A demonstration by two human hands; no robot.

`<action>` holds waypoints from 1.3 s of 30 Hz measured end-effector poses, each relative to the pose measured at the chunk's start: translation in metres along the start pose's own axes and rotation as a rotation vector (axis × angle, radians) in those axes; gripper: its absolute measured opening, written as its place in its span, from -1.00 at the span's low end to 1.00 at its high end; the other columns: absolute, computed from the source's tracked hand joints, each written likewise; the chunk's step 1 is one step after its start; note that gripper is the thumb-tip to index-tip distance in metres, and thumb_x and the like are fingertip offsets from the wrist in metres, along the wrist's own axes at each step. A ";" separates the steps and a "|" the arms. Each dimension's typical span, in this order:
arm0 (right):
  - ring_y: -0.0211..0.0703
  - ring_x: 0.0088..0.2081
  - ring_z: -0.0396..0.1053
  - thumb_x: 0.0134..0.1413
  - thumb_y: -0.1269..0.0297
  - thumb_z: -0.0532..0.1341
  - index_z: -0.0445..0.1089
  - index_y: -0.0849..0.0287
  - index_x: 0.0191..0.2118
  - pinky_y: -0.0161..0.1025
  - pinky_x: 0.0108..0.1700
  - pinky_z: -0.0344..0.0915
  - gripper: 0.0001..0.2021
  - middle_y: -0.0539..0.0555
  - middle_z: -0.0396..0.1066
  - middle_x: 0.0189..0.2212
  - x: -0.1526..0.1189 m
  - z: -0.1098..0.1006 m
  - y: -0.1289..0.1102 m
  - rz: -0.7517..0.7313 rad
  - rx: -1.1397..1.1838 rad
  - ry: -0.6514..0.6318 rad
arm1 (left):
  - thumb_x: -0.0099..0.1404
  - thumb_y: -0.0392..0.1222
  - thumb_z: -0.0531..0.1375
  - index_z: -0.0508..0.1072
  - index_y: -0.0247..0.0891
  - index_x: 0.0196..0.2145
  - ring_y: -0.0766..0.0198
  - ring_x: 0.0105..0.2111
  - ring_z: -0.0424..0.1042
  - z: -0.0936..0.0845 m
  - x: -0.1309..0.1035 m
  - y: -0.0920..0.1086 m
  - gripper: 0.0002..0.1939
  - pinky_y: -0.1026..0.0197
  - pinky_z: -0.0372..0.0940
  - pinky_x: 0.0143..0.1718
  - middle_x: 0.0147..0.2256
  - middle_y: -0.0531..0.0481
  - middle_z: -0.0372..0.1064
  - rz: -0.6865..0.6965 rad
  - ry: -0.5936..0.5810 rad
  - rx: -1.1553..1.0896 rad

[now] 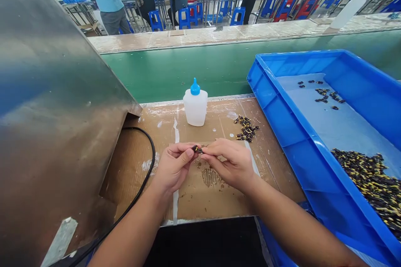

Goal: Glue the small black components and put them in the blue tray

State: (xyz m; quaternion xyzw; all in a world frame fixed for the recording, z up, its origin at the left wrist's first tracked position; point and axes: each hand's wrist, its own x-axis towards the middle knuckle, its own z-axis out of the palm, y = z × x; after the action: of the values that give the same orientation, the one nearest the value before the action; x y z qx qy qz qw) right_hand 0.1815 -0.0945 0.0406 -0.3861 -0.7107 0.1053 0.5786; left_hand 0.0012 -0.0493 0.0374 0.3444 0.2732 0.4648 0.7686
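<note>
Between the fingertips of both hands is a small black-and-yellow part (196, 149), too small for me to tell its kind. My left hand (176, 167) pinches its dark end between thumb and forefinger. From the other side, my right hand (232, 162) is closed at the part's right end, its fingertips hiding much of that end. Just beyond the hands, a white squeeze bottle (195, 107) with a blue nozzle cap stands upright. A small pile of similar black-and-yellow parts (246, 128) lies on the cardboard (206, 200), to the bottle's right.
At right stands a large blue bin (282, 133) holding a heap of black-and-yellow parts (372, 183) and several scattered ones. A metal housing (56, 104) fills the left side, a black cable (150, 167) curving beside it. Behind runs a green belt (175, 69); people sit and stand farther off.
</note>
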 end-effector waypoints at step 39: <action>-0.12 -0.18 0.63 0.37 0.50 0.33 0.54 0.07 -0.01 -0.15 -0.12 0.59 -0.80 0.09 0.67 -0.16 -0.004 0.003 0.002 -0.015 -0.128 0.073 | 0.36 -0.22 0.42 0.76 -0.05 -0.16 0.11 -0.06 0.68 -0.001 -0.007 -0.013 -0.87 0.09 0.54 0.08 -0.07 -0.09 0.70 0.487 0.115 0.714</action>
State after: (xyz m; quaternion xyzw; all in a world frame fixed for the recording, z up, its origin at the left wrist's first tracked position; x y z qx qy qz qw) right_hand 0.1795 -0.0951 0.0356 -0.4204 -0.6972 0.0411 0.5792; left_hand 0.0045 -0.0600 0.0271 0.6166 0.3699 0.5273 0.4527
